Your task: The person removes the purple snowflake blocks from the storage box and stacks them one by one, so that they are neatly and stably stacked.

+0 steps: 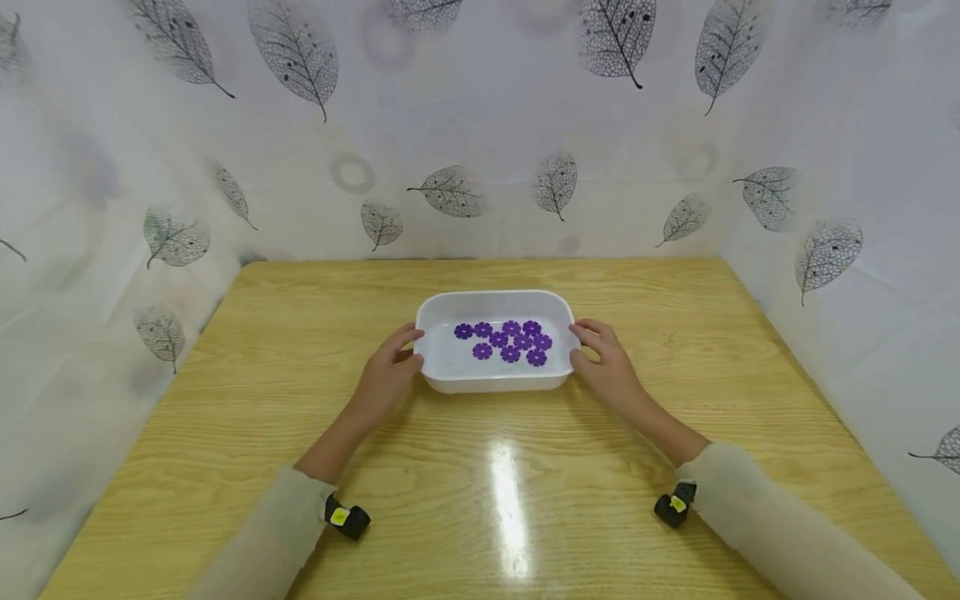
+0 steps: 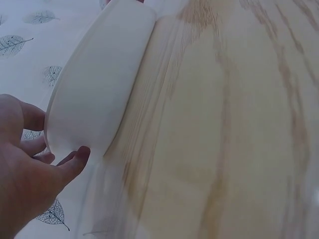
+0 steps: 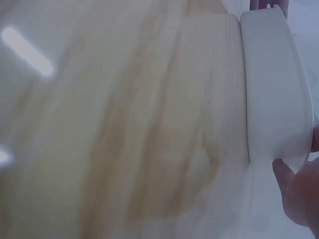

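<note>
A white rectangular plastic basin with rounded corners sits on the wooden table. Several purple flower-shaped pieces lie flat inside it, mostly toward the middle and right. My left hand grips the basin's left end, thumb near the front corner and fingers at the rim. On the opposite end, my right hand holds on the same way. The left wrist view shows the thumb against the basin's outer wall. In the right wrist view, the right thumb presses the wall from outside.
The glossy wooden table reflects a bright streak of light in front of the basin. A white curtain with a leaf print hangs behind the table and along both sides. Each wrist carries a small black camera.
</note>
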Action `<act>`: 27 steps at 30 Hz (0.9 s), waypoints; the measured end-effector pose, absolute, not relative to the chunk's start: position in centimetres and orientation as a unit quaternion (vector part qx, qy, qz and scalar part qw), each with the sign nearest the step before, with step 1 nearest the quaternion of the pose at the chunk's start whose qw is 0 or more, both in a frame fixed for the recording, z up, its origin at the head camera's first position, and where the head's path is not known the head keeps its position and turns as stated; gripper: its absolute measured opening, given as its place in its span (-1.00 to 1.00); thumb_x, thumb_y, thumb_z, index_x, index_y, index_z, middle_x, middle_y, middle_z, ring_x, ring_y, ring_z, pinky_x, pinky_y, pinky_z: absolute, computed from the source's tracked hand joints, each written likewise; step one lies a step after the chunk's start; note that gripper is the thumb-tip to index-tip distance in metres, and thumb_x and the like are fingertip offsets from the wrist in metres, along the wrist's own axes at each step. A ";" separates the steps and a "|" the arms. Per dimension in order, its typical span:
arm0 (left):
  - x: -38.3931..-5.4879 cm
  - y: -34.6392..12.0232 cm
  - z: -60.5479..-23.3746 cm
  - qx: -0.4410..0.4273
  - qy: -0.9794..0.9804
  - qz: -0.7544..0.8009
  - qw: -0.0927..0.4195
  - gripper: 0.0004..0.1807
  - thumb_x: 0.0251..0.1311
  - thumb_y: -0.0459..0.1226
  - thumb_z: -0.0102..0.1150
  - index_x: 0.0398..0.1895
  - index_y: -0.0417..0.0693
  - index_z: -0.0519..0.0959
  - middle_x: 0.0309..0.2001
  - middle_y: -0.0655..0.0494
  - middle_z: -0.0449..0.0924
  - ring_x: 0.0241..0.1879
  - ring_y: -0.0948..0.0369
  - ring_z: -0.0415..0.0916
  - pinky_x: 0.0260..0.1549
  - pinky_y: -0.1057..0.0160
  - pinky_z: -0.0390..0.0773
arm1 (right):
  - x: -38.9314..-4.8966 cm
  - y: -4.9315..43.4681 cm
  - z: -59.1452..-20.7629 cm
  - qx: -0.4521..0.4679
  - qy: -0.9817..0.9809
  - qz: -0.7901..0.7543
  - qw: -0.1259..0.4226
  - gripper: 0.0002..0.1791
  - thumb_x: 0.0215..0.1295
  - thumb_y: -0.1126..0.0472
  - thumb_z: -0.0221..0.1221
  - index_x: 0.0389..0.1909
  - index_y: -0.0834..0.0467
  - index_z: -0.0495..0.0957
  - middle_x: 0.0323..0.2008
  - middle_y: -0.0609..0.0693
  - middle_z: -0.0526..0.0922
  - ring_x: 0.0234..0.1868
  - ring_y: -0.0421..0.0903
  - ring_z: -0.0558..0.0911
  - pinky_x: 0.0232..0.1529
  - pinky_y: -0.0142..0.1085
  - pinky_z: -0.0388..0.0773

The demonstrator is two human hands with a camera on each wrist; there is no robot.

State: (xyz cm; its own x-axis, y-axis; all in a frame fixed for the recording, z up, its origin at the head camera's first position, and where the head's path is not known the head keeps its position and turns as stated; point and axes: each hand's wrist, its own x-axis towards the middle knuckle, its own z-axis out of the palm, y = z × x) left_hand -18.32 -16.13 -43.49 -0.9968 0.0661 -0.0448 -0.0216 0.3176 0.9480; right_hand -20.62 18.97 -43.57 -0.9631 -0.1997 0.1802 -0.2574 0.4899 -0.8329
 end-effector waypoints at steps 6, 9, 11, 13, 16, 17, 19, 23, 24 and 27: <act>-18.1 -16.5 -43.4 0.013 0.806 0.591 0.028 -0.50 0.43 -0.26 0.03 0.41 -0.08 0.40 0.57 0.12 0.12 0.35 -0.09 0.36 0.24 -0.07 0.49 | -20.6 18.5 -43.7 0.134 -0.862 0.488 0.028 -0.48 0.45 0.31 0.07 0.38 0.37 0.36 0.42 0.20 0.27 0.35 0.15 0.40 0.23 -0.11 0.53; -18.0 -16.5 -43.3 0.013 0.808 0.588 0.027 -0.50 0.43 -0.27 0.03 0.41 -0.09 0.39 0.57 0.09 0.12 0.35 -0.09 0.36 0.24 -0.07 0.49 | -20.6 18.5 -43.6 0.131 -0.862 0.489 0.019 -0.48 0.47 0.27 0.06 0.40 0.36 0.35 0.43 0.19 0.26 0.36 0.16 0.38 0.24 -0.10 0.53; -18.0 -16.5 -43.2 0.012 0.811 0.585 0.027 -0.50 0.43 -0.26 0.02 0.41 -0.08 0.39 0.57 0.09 0.11 0.36 -0.10 0.35 0.24 -0.08 0.49 | -20.6 18.6 -43.5 0.127 -0.859 0.495 0.010 -0.46 0.49 0.23 0.07 0.42 0.32 0.33 0.44 0.20 0.23 0.36 0.19 0.38 0.25 -0.05 0.52; -18.0 -16.5 -43.2 0.013 0.815 0.579 0.029 -0.50 0.43 -0.25 0.02 0.42 -0.06 0.39 0.58 0.10 0.10 0.37 -0.10 0.33 0.24 -0.10 0.49 | -20.6 18.8 -43.4 0.122 -0.857 0.500 0.002 -0.44 0.50 0.18 0.07 0.44 0.27 0.31 0.46 0.21 0.21 0.36 0.21 0.38 0.26 0.01 0.51; -18.0 -16.5 -43.2 0.013 0.820 0.572 0.032 -0.50 0.43 -0.23 0.01 0.42 -0.03 0.39 0.58 0.12 0.09 0.38 -0.09 0.31 0.23 -0.10 0.50 | -21.0 19.0 -43.4 0.112 -0.854 0.508 -0.005 -0.42 0.50 0.13 0.09 0.47 0.17 0.29 0.49 0.17 0.19 0.38 0.20 0.38 0.26 0.09 0.50; -18.0 -16.5 -43.3 0.012 0.820 0.571 0.033 -0.50 0.43 -0.23 0.01 0.42 -0.03 0.39 0.58 0.12 0.09 0.39 -0.09 0.31 0.23 -0.10 0.50 | -21.2 19.1 -43.4 0.110 -0.854 0.508 -0.004 -0.42 0.50 0.11 0.09 0.47 0.15 0.29 0.50 0.15 0.19 0.38 0.19 0.38 0.26 0.10 0.50; -18.1 -16.5 -43.3 0.012 0.822 0.568 0.032 -0.50 0.44 -0.23 0.01 0.42 -0.03 0.39 0.58 0.12 0.09 0.38 -0.09 0.31 0.22 -0.10 0.51 | -21.7 19.1 -43.3 0.110 -0.854 0.509 -0.001 -0.42 0.50 0.10 0.09 0.48 0.10 0.30 0.51 0.11 0.20 0.39 0.16 0.38 0.27 0.10 0.49; -18.0 -16.5 -43.3 0.009 0.822 0.569 0.029 -0.50 0.43 -0.24 0.02 0.42 -0.05 0.40 0.58 0.11 0.11 0.38 -0.09 0.32 0.20 -0.09 0.53 | -22.6 19.1 -43.3 0.120 -0.851 0.511 0.008 -0.45 0.51 0.10 0.06 0.47 0.09 0.31 0.51 0.06 0.22 0.39 0.14 0.38 0.26 0.11 0.50; -18.0 -16.5 -43.3 0.009 0.821 0.570 0.029 -0.50 0.42 -0.24 0.02 0.42 -0.05 0.40 0.57 0.11 0.11 0.38 -0.09 0.32 0.20 -0.09 0.53 | -22.8 19.0 -43.3 0.121 -0.850 0.513 0.009 -0.45 0.51 0.11 0.06 0.47 0.09 0.31 0.50 0.05 0.23 0.39 0.14 0.38 0.27 0.11 0.49; -17.9 -16.6 -43.2 0.009 0.819 0.572 0.029 -0.49 0.42 -0.24 0.03 0.42 -0.05 0.39 0.57 0.11 0.11 0.37 -0.09 0.32 0.19 -0.09 0.54 | -23.6 19.0 -43.3 0.120 -0.845 0.521 0.012 -0.45 0.51 0.12 0.05 0.46 0.12 0.31 0.50 0.05 0.25 0.40 0.15 0.38 0.29 0.12 0.46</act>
